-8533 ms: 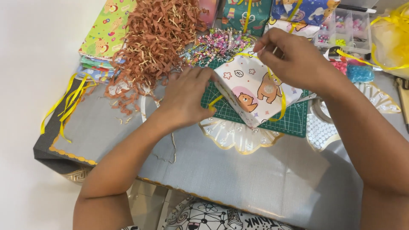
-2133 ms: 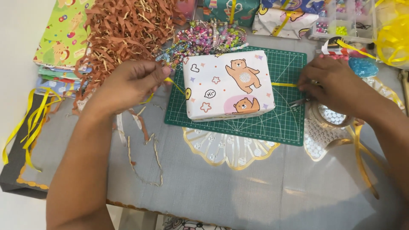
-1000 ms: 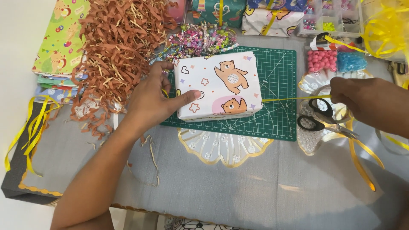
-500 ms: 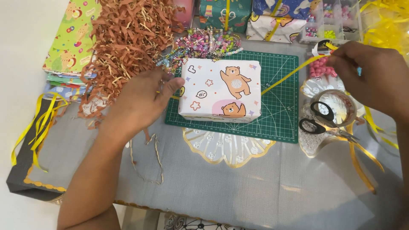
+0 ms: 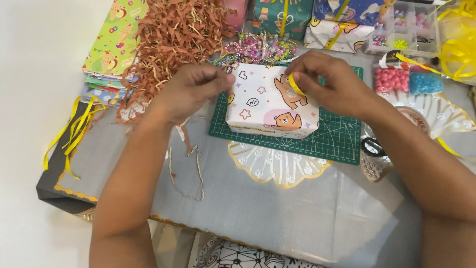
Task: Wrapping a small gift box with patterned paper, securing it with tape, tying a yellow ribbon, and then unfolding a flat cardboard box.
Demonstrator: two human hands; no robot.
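Note:
A box wrapped in white paper with bear pictures [image 5: 265, 106] lies on a green cutting mat [image 5: 331, 140]. My right hand [image 5: 327, 82] rests over the box's top right part and pinches a yellow ribbon [image 5: 294, 84] against it. My left hand [image 5: 191, 89] is at the box's left edge with its fingers pinched together; the ribbon end there is mostly hidden by the fingers.
Brown shredded paper [image 5: 173, 34] and folded wrapping sheets [image 5: 111, 47] lie at the back left. Wrapped gifts [image 5: 342, 20], a clear bead box [image 5: 406, 25] and loose yellow ribbon [image 5: 458, 47] line the back. Scissors [image 5: 374, 149] sit right of the mat; yellow ribbon strips [image 5: 74, 131] hang at left.
My right hand came in from the right, off the scissors side, and now lies on the box with the ribbon. The left hand stayed at the box's left edge.

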